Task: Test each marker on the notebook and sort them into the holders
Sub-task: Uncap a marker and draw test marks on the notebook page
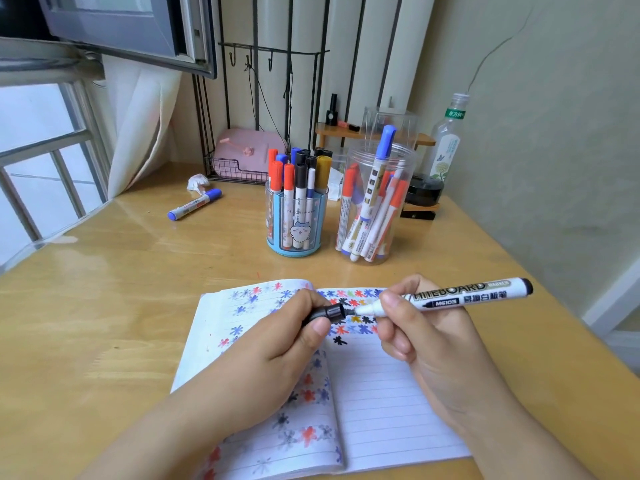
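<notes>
Right, stray blue marker point(194, 204) lies far left on the desk point(104, 289), apart from the rest, probably not yet sorted. Left hand point(277, 344) pinches the black cap point(327, 314) mouth-first toward the tip, fingers curled round it. Right hand point(426, 337) grips the whiteboard marker point(446, 296) near its nib, barrel level over the open notebook point(381, 393). Cap and nib almost meet: can't tell capping or uncapping. Blue holder point(296, 220) and clear jar point(375, 206) stand behind, both part filled.
</notes>
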The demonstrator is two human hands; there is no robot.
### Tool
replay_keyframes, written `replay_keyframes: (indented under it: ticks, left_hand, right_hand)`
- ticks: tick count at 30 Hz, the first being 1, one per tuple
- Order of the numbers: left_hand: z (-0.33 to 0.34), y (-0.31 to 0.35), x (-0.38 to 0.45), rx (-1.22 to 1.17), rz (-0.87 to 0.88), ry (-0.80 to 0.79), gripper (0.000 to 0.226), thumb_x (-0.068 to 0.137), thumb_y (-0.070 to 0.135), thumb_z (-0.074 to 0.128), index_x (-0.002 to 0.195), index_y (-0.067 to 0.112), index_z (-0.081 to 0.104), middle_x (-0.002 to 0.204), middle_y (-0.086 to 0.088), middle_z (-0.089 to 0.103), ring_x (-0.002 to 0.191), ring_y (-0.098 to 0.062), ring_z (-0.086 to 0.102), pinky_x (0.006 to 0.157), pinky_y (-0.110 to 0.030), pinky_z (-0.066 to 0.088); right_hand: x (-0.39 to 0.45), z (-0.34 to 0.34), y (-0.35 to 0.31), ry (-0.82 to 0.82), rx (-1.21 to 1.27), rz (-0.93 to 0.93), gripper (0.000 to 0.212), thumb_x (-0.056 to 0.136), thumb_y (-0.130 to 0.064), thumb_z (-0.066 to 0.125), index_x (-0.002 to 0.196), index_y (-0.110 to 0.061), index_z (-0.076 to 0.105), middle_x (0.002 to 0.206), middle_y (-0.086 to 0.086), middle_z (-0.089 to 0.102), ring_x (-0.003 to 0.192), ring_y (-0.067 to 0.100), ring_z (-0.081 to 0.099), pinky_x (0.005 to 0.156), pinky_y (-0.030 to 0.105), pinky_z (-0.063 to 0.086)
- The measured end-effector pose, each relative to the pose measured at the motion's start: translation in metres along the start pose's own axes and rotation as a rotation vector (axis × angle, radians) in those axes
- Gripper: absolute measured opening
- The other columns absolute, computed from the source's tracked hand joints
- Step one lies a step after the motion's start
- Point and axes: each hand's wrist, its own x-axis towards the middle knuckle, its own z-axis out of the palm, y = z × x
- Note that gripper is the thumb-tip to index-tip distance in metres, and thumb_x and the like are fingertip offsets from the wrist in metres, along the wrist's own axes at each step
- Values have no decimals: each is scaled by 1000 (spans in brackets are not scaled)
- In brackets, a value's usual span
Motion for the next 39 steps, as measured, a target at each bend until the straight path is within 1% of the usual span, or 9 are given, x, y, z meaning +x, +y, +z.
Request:
replay_keyframes:
  ticks: [9, 14, 17, 22, 27, 31, 34, 36, 39]
  left_hand:
    - [4, 1, 2, -85, -19, -58, 30, 84, 45, 32, 94, 24, 51, 68, 19, 50, 61, -2, 44, 60, -12, 34]
    - [4, -5, 1, -11, 48, -51, 26, 95, 46, 30, 90, 29, 50, 72, 17, 53, 62, -2, 47, 60, -10, 35]
    - [5, -7, 0, 156, 151, -24, 18, 94, 44, 34, 82, 34, 44, 65, 13, 50, 65, 4, 47, 63, -5, 34]
    - [8, -6, -1, 153, 191, -8, 33, 93, 40, 31, 85, 15, 52, 69, 10, 51, 64, -1, 45, 61, -5, 33]
    - [11, -5, -1, 175, 210, 19, 31, 93, 38, 32, 85, 14, 50, 68, 10, 52, 62, -4, 43, 61, -5, 33]
    - [13, 2, 1, 154, 167, 87, 28, 94, 37, 38, 85, 16, 54, 67, 13, 53, 67, 3, 48, 64, -3, 33]
    - [7, 5, 5, 155, 91, 156, 13, 95, 28, 46, 89, 23, 57, 75, 19, 57, 74, 17, 48, 68, 0, 32]
    - [0, 0, 7, 183, 27, 206, 12, 95, 22, 47, 89, 31, 53, 74, 21, 57, 79, 20, 46, 70, -1, 32]
    - [-9, -6, 6, 139, -68, 216, 20, 95, 22, 46, 81, 36, 43, 59, 22, 53, 76, 17, 47, 65, -5, 33]
  right_hand:
    - [-3, 8, 3, -60, -20, 29, 8, 70, -17, 67, 65, -22, 65, 52, -4, 46, 44, 6, 37, 43, 13, 31]
    - [-3, 7, 6, -95, 39, 78, 25, 54, -32, 89, 67, -22, 70, 55, -2, 52, 48, 4, 47, 45, 12, 37]
    - [-5, 7, 8, -82, 85, 115, 13, 61, -16, 81, 66, -19, 69, 52, 1, 52, 46, 5, 48, 44, 13, 37]
    - [-10, 9, 13, -115, 201, 148, 43, 43, -39, 92, 71, -18, 68, 53, 5, 53, 45, 6, 49, 47, 15, 41]
    - [-9, 10, 16, -86, 240, 181, 45, 37, -41, 93, 67, -19, 68, 50, 4, 52, 45, 6, 48, 46, 15, 40]
    - [-6, 20, 9, -15, 244, 187, 35, 54, -36, 89, 64, -13, 65, 50, 4, 49, 44, 7, 40, 43, 15, 36]
    - [-4, 29, 6, 89, 96, 202, 24, 72, -28, 70, 67, -7, 60, 53, 5, 54, 44, 8, 40, 44, 17, 36]
    - [-5, 28, 8, 127, -187, 171, 18, 79, -24, 70, 71, -10, 60, 51, 1, 57, 42, 6, 42, 46, 17, 37]
    - [-5, 14, 14, 192, -905, -243, 8, 83, -27, 68, 84, -28, 60, 58, -11, 52, 50, 4, 45, 52, 16, 35]
